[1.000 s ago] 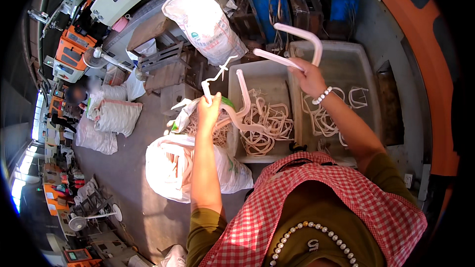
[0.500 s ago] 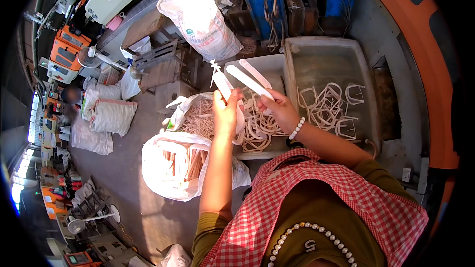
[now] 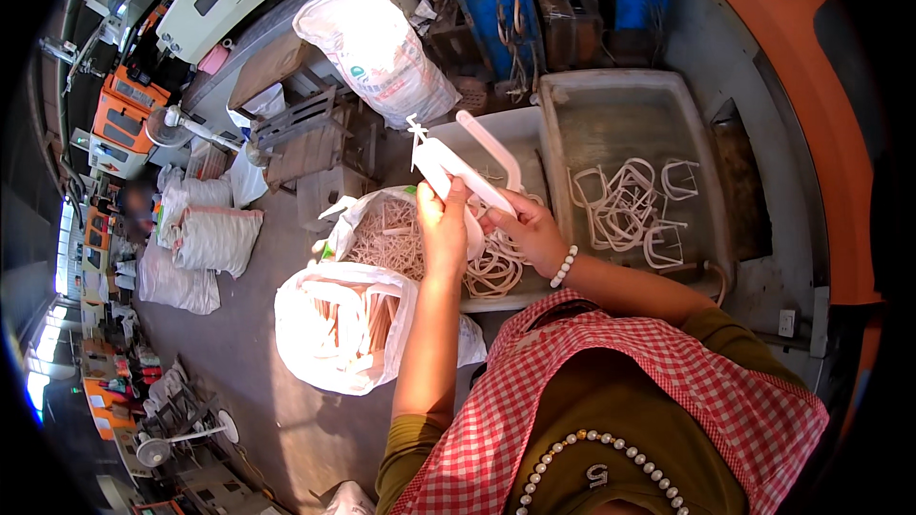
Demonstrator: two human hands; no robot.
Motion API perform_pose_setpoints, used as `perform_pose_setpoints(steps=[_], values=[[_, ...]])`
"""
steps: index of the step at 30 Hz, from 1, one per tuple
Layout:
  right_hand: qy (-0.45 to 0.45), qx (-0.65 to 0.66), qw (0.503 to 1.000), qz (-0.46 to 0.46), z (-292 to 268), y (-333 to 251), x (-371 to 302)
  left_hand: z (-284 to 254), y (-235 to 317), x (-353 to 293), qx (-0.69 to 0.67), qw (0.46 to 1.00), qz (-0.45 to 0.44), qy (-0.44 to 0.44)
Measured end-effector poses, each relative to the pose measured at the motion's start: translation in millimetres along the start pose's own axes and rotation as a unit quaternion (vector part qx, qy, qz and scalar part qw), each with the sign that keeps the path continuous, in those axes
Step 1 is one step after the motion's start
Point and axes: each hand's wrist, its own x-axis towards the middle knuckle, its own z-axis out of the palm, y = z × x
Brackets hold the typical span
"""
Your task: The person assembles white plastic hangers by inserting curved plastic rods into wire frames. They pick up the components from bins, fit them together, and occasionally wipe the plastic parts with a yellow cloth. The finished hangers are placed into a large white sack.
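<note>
My left hand is closed around a long white plastic strip with a rounded body. A thin branched sprue sticks up at its far end. My right hand, with a beaded bracelet at the wrist, is closed on the near end of another white strip, which lies against the first. Beyond the right fingers rises a bent, pale pink-white plastic piece; its lower end is hidden, so I cannot tell whether it is held. Both hands are above a tub of looped pale plastic pieces.
To the right, a larger grey tub holds several looped white frames. On the left stand an open white sack of strips and a bag of thin scraps. Behind are a full white sack, a wooden stool and blue metal units.
My right hand has come left and down, bringing its strip from apart to lying against the left one. The bent piece now shows more of its length. The view has shifted slightly.
</note>
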Motion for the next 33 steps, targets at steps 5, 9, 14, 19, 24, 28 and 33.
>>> perform_pose_setpoints(steps=[5, 9, 14, 19, 24, 28, 33], values=[[0.027, -0.539, 0.772, -0.336, -30, -15, 7, -8, 0, 8, -0.094, 0.990, -0.028, 0.104], [0.019, -0.653, 0.605, -0.455, -42, -34, 13, -27, -19, 13, -0.109, 0.991, -0.034, 0.064], [-0.040, -0.716, 0.511, -0.473, -59, -34, 13, -10, -11, 4, -0.135, 0.988, -0.054, 0.059], [-0.053, -0.743, 0.531, -0.404, -53, -25, 0, -8, -19, 5, -0.113, 0.993, -0.019, 0.024], [-0.090, -0.724, 0.569, -0.379, -57, -14, 3, -14, -34, 12, -0.132, 0.990, 0.000, 0.040], [-0.074, -0.718, 0.582, -0.376, -64, -1, 5, -13, -34, 11, -0.136, 0.990, -0.001, 0.047], [-0.058, -0.728, 0.573, -0.372, -64, -4, 5, -2, -19, 4, -0.161, 0.985, -0.020, 0.059]])
